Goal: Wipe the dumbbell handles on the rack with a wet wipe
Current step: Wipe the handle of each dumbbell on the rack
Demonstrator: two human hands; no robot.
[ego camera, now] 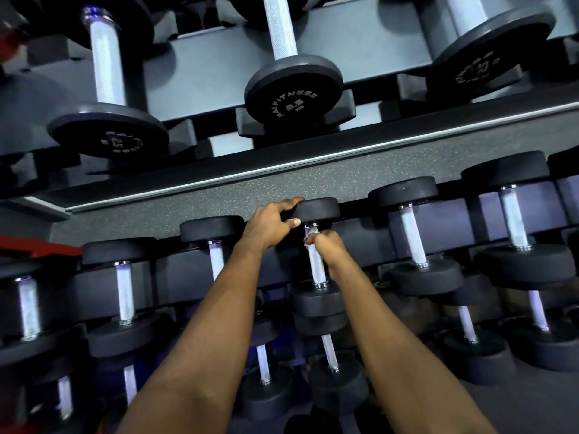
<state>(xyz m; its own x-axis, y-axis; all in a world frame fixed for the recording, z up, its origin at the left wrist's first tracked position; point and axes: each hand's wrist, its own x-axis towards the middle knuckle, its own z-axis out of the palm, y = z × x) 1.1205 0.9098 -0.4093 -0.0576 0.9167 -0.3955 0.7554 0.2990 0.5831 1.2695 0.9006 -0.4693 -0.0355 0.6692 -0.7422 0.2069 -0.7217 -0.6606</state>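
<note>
A black dumbbell [318, 303] lies on the middle rack tier, its far head [319, 209] pointing away from me. My left hand [271, 225] grips that far head, fingers curled over its top edge and thumb on its face. My right hand [326, 247] is wrapped around the top of the silver knurled handle [315, 266], just below the far collar. A small pale bit shows at its fingertips; I cannot tell whether it is the wipe. The lower part of the handle is bare.
Neighbouring dumbbells sit close on both sides, left [216, 228] and right [407, 227]. An upper shelf [282, 158] with larger dumbbells [293, 89] overhangs. More dumbbells [332, 364] fill the lower tier. Speckled grey floor [344, 177] shows behind the rack.
</note>
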